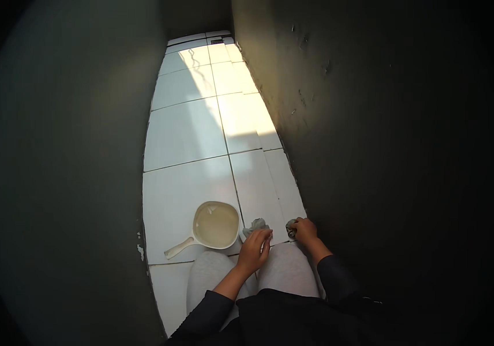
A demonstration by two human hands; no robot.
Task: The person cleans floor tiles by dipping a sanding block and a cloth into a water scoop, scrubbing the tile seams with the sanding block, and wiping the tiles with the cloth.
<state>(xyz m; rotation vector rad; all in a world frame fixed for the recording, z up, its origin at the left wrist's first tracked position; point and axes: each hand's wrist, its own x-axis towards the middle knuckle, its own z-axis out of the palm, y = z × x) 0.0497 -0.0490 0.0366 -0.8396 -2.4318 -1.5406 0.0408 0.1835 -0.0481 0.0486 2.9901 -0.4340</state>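
In the head view, my left hand (254, 251) is closed at the near edge of a crumpled grey cloth (255, 225), which bunches up beyond the fingertips above the tiles. My right hand (305, 231) grips a small, crumpled, dark grey-brown scrubbing pad (290, 228), its exact kind too small to make out. The pad is down at the floor's right edge, close to the wall. Left of both hands stands a pale, rounded-square dipper (216, 225) with cloudy liquid inside; its handle points toward the lower left.
White floor tiles (186, 138) with dark joints run along a narrow passage. A dark wall (74, 173) rises on the left and another wall (374, 144), with chipped spots, on the right. Sunlight falls on the far tiles. My knees (287, 268) are just behind the hands.
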